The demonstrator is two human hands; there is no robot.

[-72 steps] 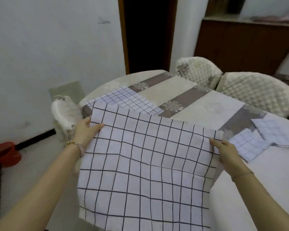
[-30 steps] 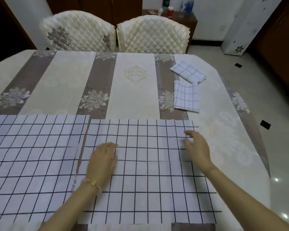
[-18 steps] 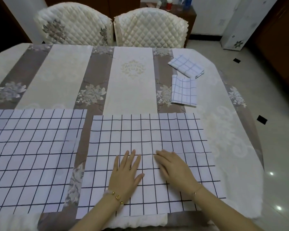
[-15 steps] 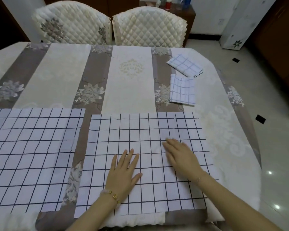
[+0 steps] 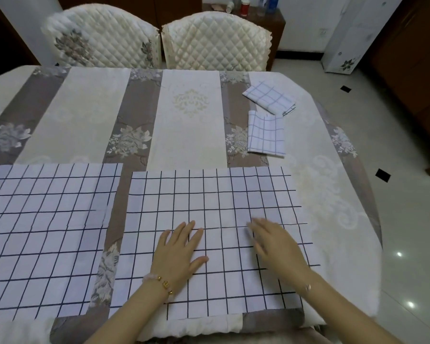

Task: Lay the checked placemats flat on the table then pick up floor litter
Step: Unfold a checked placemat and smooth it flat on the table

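Two white placemats with a dark check lie flat side by side on the table. The near one (image 5: 209,199) is under both my hands. My left hand (image 5: 178,252) presses flat on it with fingers spread. Beside it, my right hand (image 5: 274,242) lies flat on the same mat, fingers straight and a little blurred. The second mat (image 5: 45,219) is spread out to the left. Two folded checked placemats (image 5: 266,132) (image 5: 269,96) rest further back on the right.
The table carries a cream and brown striped cloth (image 5: 189,115). Two quilted chairs (image 5: 102,43) (image 5: 216,42) stand at the far side. A cabinet with bottles (image 5: 256,8) is behind them. Tiled floor (image 5: 407,219) lies to the right.
I laid the held mat down next to the first one. Both hands then came onto it flat; my right hand has slid slightly back toward the middle.
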